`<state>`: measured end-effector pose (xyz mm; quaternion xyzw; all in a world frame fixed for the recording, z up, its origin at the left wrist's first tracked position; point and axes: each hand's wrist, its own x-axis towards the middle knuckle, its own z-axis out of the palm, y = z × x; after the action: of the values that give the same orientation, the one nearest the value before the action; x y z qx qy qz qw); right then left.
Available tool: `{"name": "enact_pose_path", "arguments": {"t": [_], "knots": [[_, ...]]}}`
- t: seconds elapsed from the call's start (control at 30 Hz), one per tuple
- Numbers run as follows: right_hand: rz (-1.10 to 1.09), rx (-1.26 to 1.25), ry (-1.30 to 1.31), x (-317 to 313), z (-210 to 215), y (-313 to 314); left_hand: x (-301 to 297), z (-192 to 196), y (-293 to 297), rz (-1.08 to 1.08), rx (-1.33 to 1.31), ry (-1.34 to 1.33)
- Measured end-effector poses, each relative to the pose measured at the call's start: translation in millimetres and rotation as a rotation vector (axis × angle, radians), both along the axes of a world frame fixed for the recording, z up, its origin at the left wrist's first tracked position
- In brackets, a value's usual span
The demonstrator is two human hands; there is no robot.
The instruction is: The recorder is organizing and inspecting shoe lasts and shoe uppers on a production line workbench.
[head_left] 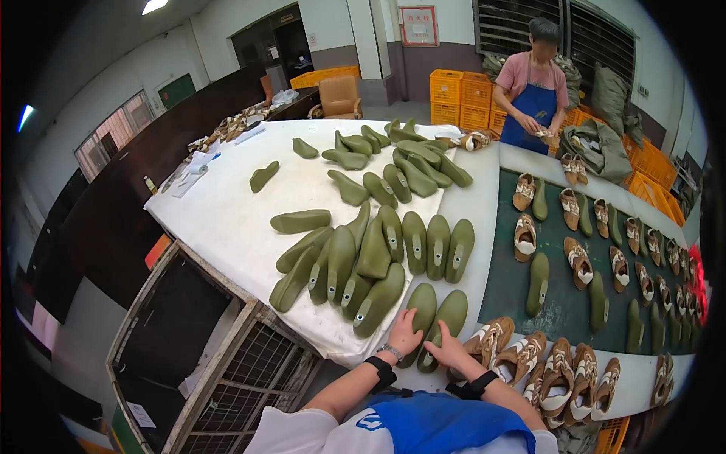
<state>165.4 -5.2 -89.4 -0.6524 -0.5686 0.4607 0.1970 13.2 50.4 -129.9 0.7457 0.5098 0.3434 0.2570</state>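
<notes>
Two olive-green shoe lasts lie side by side at the table's near edge, toes pointing away from me. My left hand (407, 334) is curled round the left shoe last (421, 305), near its heel end. On the right shoe last (451, 309), my right hand (446, 349) grips the lower part with thumb and fingers. The palm sides of both hands are hidden. Just beyond, a row of three more lasts (437, 246) lies on the tabletop. To the left is a heap of lasts (342, 265), and brown-and-white shoes (495, 338) sit close to my right forearm.
More lasts (412, 163) are scattered over the white table (227, 178). A green conveyor belt (491, 284) carries shoes and lasts on the right. Across it stands a co-worker (533, 87) in a blue apron, handling a small item. A wire-mesh cart (253, 371) stands at the lower left.
</notes>
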Motion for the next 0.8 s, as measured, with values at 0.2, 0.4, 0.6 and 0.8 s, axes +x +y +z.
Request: {"name": "enact_pose_path", "arguments": {"t": [0.2,0.4,0.6,0.8], "knots": [[-0.001,0.104,-0.039,-0.7,-19.0,-0.6,3.6,-3.4,-6.4,0.034,-0.014,0.109],[-0.014,0.079,-0.038,-3.9,-7.5,-3.0,-0.8,-6.0,-5.0,0.024,-0.016,0.097],[-0.003,0.11,-0.106,-3.3,-11.7,0.8,-1.9,-9.4,-2.7,0.02,-0.043,0.036],[0.028,0.155,-0.2,-3.7,-18.2,4.0,-2.5,-10.5,-1.0,0.004,-0.026,0.041]]}}
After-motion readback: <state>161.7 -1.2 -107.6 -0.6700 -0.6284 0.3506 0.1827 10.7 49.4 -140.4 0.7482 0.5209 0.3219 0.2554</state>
